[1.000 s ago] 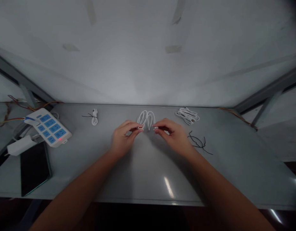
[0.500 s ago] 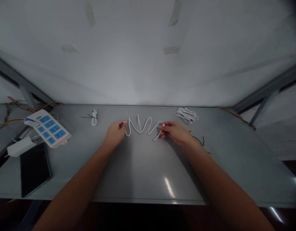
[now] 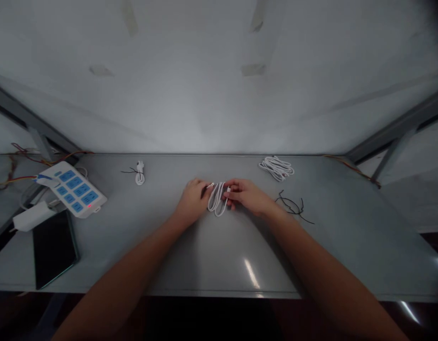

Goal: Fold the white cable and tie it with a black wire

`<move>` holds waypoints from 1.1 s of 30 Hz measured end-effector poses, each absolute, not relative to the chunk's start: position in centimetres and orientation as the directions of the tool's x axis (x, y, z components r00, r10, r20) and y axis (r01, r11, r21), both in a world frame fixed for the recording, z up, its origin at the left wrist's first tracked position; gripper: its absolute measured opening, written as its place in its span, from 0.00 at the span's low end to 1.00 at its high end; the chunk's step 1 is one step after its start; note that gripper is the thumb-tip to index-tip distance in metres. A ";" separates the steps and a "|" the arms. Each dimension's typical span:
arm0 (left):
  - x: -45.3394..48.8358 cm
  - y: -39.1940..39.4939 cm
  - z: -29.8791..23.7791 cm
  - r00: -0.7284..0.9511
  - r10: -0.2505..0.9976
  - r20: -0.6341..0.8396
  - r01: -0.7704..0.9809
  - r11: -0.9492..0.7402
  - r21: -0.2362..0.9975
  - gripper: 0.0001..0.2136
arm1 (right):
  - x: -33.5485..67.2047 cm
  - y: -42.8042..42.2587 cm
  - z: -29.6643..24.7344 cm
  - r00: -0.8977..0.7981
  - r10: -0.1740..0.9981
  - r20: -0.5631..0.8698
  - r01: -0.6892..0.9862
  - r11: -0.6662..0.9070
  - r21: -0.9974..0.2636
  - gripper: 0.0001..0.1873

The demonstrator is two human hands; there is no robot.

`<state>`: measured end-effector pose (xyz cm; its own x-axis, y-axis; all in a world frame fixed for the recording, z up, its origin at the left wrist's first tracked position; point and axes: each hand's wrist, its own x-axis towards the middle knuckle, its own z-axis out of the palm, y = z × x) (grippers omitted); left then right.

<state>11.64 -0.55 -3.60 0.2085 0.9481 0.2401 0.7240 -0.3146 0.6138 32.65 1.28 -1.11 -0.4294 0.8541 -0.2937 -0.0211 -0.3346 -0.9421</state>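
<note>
A white cable (image 3: 216,201) lies in narrow loops between my two hands at the middle of the grey table. My left hand (image 3: 195,199) is closed on the cable's left end, where a small white plug shows by the fingertips. My right hand (image 3: 245,195) pinches the other end, its white connector between thumb and fingers. Off to the right lie several thin black twist ties (image 3: 292,206), loosely tangled. Behind them rests a bundle of white cable (image 3: 276,168). A small coiled white cable (image 3: 140,174) with a black tie around it is at the back left.
On the left stands a white power strip (image 3: 77,189) with blue sockets and a lit red light. A white adapter (image 3: 31,217) and a dark tablet (image 3: 55,251) lie beside it. The white back wall (image 3: 205,94) rises behind the table (image 3: 219,265).
My hands have come closer together, the left moving right and the right moving left. The cable's wide zigzag has gathered into tight loops. More of the black ties now shows.
</note>
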 end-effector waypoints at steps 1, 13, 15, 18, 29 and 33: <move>11.9 -0.7 -3.4 0.225 0.943 0.246 0.706 -0.332 0.626 0.13 | 32.5 1.2 -1.2 -0.442 0.852 -0.283 -0.023 -0.326 -0.945 0.16; 12.8 -1.7 -1.7 0.034 0.995 0.098 0.280 -0.104 0.954 0.16 | 31.5 0.5 0.4 -0.526 0.828 -0.195 -0.262 -0.376 -0.889 0.17; 12.8 -1.8 -1.4 0.039 0.997 0.073 0.254 -0.080 0.964 0.19 | 31.5 0.6 0.1 -0.507 0.839 -0.196 -0.279 -0.375 -0.884 0.20; 12.9 -2.0 -1.1 0.075 0.980 0.184 0.311 -0.198 0.930 0.16 | 31.4 0.6 -0.2 -0.461 0.868 -0.183 -0.320 -0.355 -0.878 0.20; 12.9 -2.4 -1.1 0.074 0.932 0.355 0.468 -0.347 0.813 0.11 | 31.0 0.0 0.0 -0.468 0.880 -0.083 -0.176 -0.185 -0.967 0.21; 13.2 -2.2 -1.5 0.030 0.995 0.100 0.219 -0.104 0.970 0.20 | 31.3 0.3 -0.7 -0.368 0.928 -0.058 -0.178 -0.132 -0.975 0.21</move>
